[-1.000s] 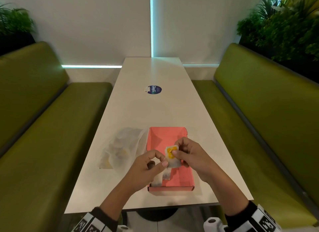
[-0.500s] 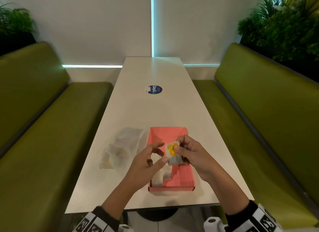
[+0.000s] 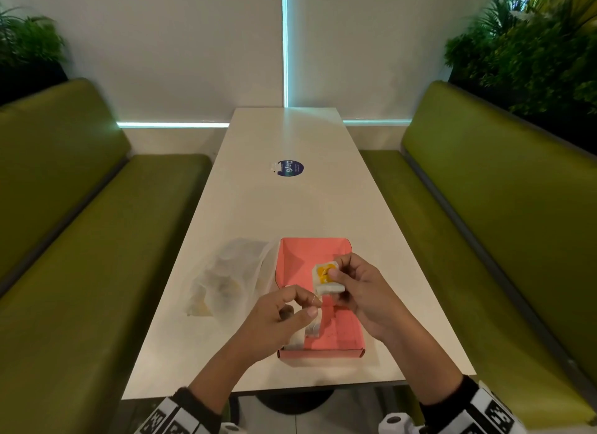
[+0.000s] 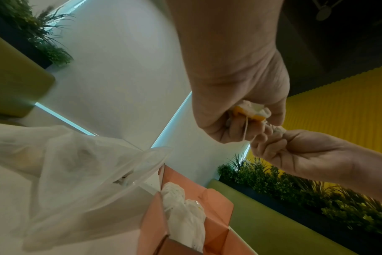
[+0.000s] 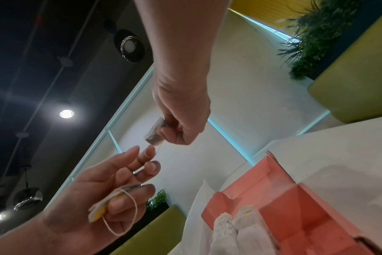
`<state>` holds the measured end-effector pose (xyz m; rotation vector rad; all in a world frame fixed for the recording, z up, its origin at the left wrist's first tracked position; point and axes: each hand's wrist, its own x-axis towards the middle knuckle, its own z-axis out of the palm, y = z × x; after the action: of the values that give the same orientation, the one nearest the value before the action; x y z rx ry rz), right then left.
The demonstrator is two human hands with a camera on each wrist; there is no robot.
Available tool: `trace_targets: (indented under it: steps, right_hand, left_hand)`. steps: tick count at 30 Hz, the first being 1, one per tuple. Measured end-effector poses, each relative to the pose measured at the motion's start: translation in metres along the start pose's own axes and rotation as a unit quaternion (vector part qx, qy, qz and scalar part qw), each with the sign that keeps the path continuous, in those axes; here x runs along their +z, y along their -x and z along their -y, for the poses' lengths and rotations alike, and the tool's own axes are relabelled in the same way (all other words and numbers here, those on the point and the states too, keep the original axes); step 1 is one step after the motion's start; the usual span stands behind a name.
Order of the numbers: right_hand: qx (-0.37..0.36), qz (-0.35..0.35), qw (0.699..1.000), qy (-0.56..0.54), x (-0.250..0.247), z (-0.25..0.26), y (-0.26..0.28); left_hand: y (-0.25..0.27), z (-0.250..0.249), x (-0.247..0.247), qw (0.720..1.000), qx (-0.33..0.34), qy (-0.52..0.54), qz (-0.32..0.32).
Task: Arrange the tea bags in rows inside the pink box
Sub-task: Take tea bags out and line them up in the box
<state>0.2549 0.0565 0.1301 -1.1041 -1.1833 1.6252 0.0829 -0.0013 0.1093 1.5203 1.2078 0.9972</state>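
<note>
The pink box (image 3: 310, 256) lies open on the white table, with two white tea bags (image 3: 310, 332) side by side at its near left end. Above the box my right hand (image 3: 332, 273) pinches a white tea bag (image 3: 326, 281) with a yellow label. My left hand (image 3: 315, 306) pinches the thin string just below it. In the right wrist view my left hand (image 5: 146, 158) keeps a yellow tag (image 5: 96, 212) and a loop of string under its curled fingers. There my right hand (image 5: 164, 131) grips the tea bag (image 5: 154, 132).
A clear plastic bag (image 3: 226, 278) holding more tea bags lies left of the box, touching its side. A round blue sticker (image 3: 290, 168) sits farther up the table. Green benches run along both sides, with plants behind them.
My right hand has carried the tea bag slightly farther out over the box. My left fingers spread apart half a second ago and have closed again on the string.
</note>
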Motion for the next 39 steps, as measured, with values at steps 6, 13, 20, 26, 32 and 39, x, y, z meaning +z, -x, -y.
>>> trace_targets:
  steps: [6, 13, 20, 26, 32, 39]
  right_hand:
    - [-0.05, -0.045, 0.995, 0.077, 0.009, -0.008, 0.001]
    - [-0.11, -0.059, 0.989, 0.077, 0.011, -0.008, 0.005]
    - [-0.091, -0.018, 0.994, -0.051, 0.005, -0.004, 0.005]
    - [-0.116, -0.016, 0.992, -0.041, 0.001, 0.0, 0.005]
    - [-0.128, 0.05, 0.988, 0.069, -0.001, 0.008, 0.009]
    - [-0.105, 0.041, 0.991, 0.075, 0.003, 0.002, 0.009]
  left_hand:
    - [0.003, -0.015, 0.005, 0.997, 0.024, 0.043, 0.056]
    - [0.004, 0.0, 0.002, 0.994, 0.042, 0.001, 0.103]
    - [0.004, 0.009, 0.0, 0.995, 0.059, -0.028, 0.08]
    - [0.003, 0.021, -0.005, 0.991, 0.098, 0.017, -0.088]
    - [-0.002, 0.01, -0.006, 0.989, 0.071, 0.041, -0.121]
    - [-0.01, 0.005, 0.009, 0.99, 0.042, 0.028, -0.132]
